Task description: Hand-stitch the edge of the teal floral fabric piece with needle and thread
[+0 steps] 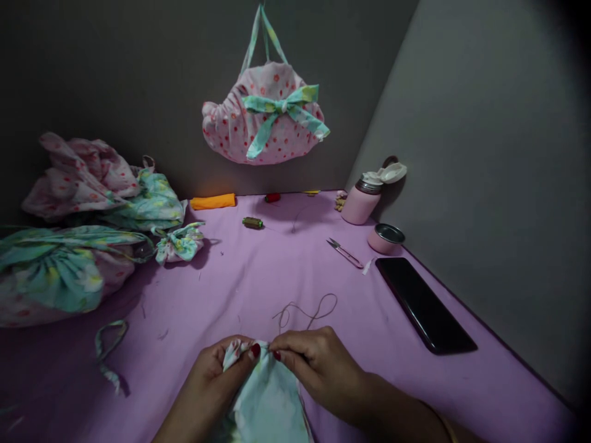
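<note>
- The left hand (210, 378) pinches the top of the cloth (270, 403).
- The right hand (325, 369) pinches it close by.
- The cloth hangs down between them.
- Thread (314, 318) lies on the surface (221, 292) just past them.

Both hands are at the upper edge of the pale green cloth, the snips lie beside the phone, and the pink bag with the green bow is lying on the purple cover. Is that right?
Not quite: the head view shows the pink bag with its green bow hanging by its straps, above the purple cover, not lying on it. The rest stands.
</note>
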A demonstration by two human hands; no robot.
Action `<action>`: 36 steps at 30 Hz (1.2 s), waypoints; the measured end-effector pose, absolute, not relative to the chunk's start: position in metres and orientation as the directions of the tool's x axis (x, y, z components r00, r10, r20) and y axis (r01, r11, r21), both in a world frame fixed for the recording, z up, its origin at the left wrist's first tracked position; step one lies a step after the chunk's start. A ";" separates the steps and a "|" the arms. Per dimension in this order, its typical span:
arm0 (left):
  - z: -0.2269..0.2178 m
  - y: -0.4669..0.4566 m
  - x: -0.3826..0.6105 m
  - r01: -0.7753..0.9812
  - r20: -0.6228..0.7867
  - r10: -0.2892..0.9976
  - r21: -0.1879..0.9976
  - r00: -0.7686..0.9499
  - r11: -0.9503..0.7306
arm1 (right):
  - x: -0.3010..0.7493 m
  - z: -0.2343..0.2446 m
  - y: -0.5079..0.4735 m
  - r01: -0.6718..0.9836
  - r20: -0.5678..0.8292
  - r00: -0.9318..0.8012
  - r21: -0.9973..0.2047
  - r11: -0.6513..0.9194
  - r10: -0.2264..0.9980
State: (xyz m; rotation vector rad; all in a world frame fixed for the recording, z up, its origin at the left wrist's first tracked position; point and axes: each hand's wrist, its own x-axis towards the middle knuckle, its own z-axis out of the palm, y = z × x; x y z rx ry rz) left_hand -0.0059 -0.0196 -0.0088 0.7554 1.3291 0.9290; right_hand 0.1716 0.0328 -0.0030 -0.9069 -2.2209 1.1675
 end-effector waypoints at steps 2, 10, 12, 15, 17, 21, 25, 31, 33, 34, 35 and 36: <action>-0.010 -0.020 -0.006 -0.126 -0.457 0.889 0.882 0.002 0.454 | 0.171 -0.002 0.033 0.336 0.101 -0.670 -0.842 0.422 0.735; -0.014 -0.021 -0.008 -0.074 -0.417 0.909 0.906 0.025 0.418 | 0.170 -0.002 0.033 0.416 -0.008 -0.614 -0.853 0.315 0.789; -0.015 -0.021 -0.009 -0.024 -0.384 0.922 0.922 0.042 0.385 | 0.170 -0.003 0.033 0.399 -0.045 -0.619 -0.878 0.264 0.784; -0.018 -0.021 -0.010 0.059 -0.364 0.930 0.930 0.042 0.362 | 0.169 -0.002 0.034 0.372 -0.057 -0.636 -0.897 0.241 0.769; -0.020 -0.020 -0.011 0.100 -0.362 0.932 0.928 0.017 0.359 | 0.168 -0.002 0.034 0.384 -0.045 -0.631 -0.885 0.262 0.775; -0.021 -0.019 -0.011 0.137 -0.344 0.939 0.929 -0.013 0.343 | 0.167 -0.003 0.034 0.405 -0.026 -0.618 -0.867 0.290 0.785; -0.019 -0.020 -0.010 0.121 -0.340 0.940 0.935 0.031 0.334 | 0.167 -0.004 0.032 0.413 -0.023 -0.634 -0.855 0.314 0.773; -0.014 -0.022 -0.009 0.099 -0.337 0.941 0.938 0.029 0.333 | 0.168 -0.006 0.030 0.356 -0.031 -0.624 -0.901 0.248 0.781; -0.014 -0.022 -0.009 0.096 -0.341 0.940 0.937 0.034 0.336 | 0.169 -0.007 0.031 0.329 -0.072 -0.623 -0.928 0.178 0.779; -0.014 -0.022 -0.009 0.089 -0.349 0.936 0.935 0.042 0.344 | 0.168 -0.008 0.031 0.318 -0.099 -0.620 -0.938 0.134 0.778; -0.014 -0.021 -0.009 0.079 -0.360 0.932 0.931 0.051 0.355 | 0.168 -0.008 0.031 0.306 -0.125 -0.616 -0.948 0.091 0.778; -0.013 -0.021 -0.009 0.068 -0.373 0.926 0.927 0.065 0.368 | 0.167 -0.008 0.032 0.289 -0.144 -0.614 -0.956 0.052 0.776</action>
